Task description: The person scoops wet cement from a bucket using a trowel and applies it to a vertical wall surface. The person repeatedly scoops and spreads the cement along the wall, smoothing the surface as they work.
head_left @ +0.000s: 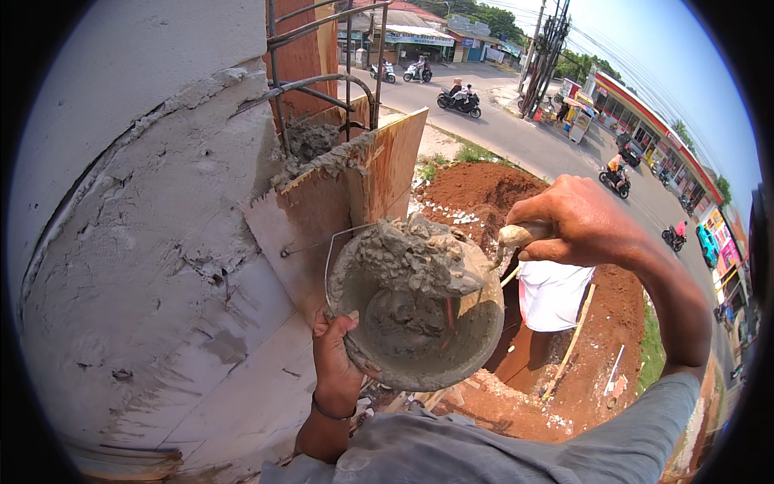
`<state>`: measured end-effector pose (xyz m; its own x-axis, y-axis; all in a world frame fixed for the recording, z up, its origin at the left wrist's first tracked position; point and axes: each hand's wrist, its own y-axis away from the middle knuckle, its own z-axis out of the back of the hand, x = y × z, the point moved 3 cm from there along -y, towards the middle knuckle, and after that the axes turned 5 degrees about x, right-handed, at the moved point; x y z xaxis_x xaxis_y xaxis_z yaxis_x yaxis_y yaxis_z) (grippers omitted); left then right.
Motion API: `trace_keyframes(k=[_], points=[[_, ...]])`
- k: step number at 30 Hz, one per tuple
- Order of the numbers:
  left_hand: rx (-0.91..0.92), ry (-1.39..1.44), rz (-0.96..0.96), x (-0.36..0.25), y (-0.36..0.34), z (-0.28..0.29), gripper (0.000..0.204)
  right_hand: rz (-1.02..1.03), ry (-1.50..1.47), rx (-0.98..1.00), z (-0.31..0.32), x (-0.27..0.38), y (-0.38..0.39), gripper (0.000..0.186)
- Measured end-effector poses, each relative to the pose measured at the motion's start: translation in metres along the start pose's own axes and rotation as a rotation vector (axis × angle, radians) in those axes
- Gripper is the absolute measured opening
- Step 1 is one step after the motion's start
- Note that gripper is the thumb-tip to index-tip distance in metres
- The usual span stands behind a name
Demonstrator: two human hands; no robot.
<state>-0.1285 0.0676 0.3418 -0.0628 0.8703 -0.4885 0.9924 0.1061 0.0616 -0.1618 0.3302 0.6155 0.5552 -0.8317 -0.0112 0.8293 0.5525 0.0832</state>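
Note:
My left hand (337, 359) grips the near left rim of a round bucket (477, 335) caked with grey cement, its thumb over the edge. The bucket is tilted so I see into it, and wet mortar lies at its bottom. Closed around the wooden handle of a trowel (522, 235) is my right hand (579, 218), held to the right of the bucket. A thick heap of wet mortar (419, 256) sits over the bucket's far side and hides the trowel's blade. Just beyond stands a plywood form (395, 165), with grey concrete (310, 143) showing at its top.
Bent steel bars (376, 68) rise from the form. A rough plastered wall (145, 242) fills the left side. Below lie a dug pit, red soil (484, 184) and a white sheet (552, 297). Motorbikes pass on the road (524, 141) beyond.

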Motion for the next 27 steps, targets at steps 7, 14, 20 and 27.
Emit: trace_keyframes(k=[7, 14, 20, 27], points=[[0.018, -0.09, 0.062, 0.008, 0.004, 0.009, 0.041, -0.254, 0.196, 0.065, 0.137, 0.045, -0.084, 0.042], [0.017, -0.146, 0.132, 0.021, 0.009, 0.011, 0.043, -0.192, 0.705, 0.271, 0.157, 0.109, -0.197, 0.019], [0.041, -0.134, 0.12, 0.019, 0.005, 0.019, 0.041, -0.142, 0.46, 0.217, 0.166, 0.076, -0.127, 0.018], [0.018, -0.131, 0.034, 0.018, -0.009, 0.023, 0.038, -0.145, 0.652, -0.081, -0.019, 0.036, -0.016, 0.015]])
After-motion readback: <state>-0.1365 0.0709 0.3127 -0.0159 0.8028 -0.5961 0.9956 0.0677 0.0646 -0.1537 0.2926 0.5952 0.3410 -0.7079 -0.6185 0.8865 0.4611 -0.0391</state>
